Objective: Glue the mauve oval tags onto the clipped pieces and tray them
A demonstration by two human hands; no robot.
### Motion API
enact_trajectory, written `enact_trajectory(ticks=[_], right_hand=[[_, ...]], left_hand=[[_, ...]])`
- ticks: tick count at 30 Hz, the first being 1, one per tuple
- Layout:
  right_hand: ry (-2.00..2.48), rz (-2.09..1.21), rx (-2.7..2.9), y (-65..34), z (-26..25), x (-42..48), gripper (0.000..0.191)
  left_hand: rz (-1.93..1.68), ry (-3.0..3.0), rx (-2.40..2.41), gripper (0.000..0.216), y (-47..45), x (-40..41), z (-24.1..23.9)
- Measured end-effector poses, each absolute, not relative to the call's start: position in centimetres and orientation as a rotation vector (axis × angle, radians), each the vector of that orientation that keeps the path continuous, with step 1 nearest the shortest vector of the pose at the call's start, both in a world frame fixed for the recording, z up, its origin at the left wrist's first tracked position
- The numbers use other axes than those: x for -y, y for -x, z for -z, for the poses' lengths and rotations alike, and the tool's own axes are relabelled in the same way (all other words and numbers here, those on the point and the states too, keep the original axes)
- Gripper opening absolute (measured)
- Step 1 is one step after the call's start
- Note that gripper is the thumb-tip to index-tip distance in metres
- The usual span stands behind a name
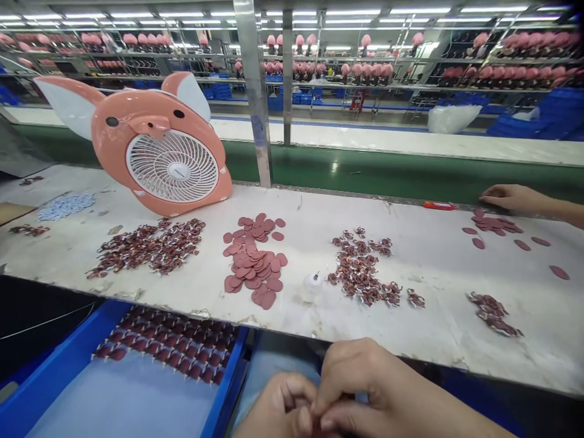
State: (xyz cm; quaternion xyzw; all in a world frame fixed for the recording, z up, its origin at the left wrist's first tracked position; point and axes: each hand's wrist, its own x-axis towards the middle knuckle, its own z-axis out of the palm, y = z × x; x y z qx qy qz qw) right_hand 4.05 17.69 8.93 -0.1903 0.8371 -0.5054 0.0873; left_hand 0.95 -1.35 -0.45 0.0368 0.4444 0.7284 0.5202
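My left hand (278,404) and my right hand (365,389) meet below the bench's front edge, at the bottom of the head view. Both have their fingers curled and pinched together around a small dark red piece (314,423) that is mostly hidden. On the white bench (433,267) lie a pile of flat maroon oval pieces (253,261) and heaps of small maroon-and-white parts (148,246), (362,271). A small white glue bottle (311,286) stands between the piles.
A pink pig-shaped fan (155,143) stands at the back left. A blue bin (64,371) under the bench holds rows of maroon pieces (168,347). Another person's hand (513,198) rests by more ovals (495,225) at the far right. A metal post (253,91) rises behind.
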Motion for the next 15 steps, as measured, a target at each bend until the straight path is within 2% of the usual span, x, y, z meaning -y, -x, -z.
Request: enact_trajectory(ticks=[4,7,9,11,12,15], right_hand=[[0.627,1.538,-2.570,-3.7,-8.1,-17.6,0.008],[0.141,1.545,-2.988,-2.6,-5.7,-18.2,0.013],[-0.186,1.464,-3.187,-1.3,-3.9,-18.7,0.028],[-0.297,1.376,-3.291,0.1,-2.5,-18.8,0.047],[-0.289,1.349,-3.319,0.7,-2.1,-18.8,0.048],[-0.189,1.371,-3.358,1.2,-1.8,-18.4,0.033]], left_hand=[[-1.679,-0.148,-1.033,0.046,-0.8,1.7,2.2],[-1.701,-0.093,-0.851,0.050,-0.8,1.7,2.1],[-1.783,-0.018,-0.729,0.048,-0.9,1.6,1.4],[-1.887,0.038,-0.642,0.041,-0.9,1.5,0.7],[-1.933,0.054,-0.612,0.038,-0.9,1.4,0.3],[-2.040,0.086,-0.587,0.034,-0.7,1.4,-0.6]])
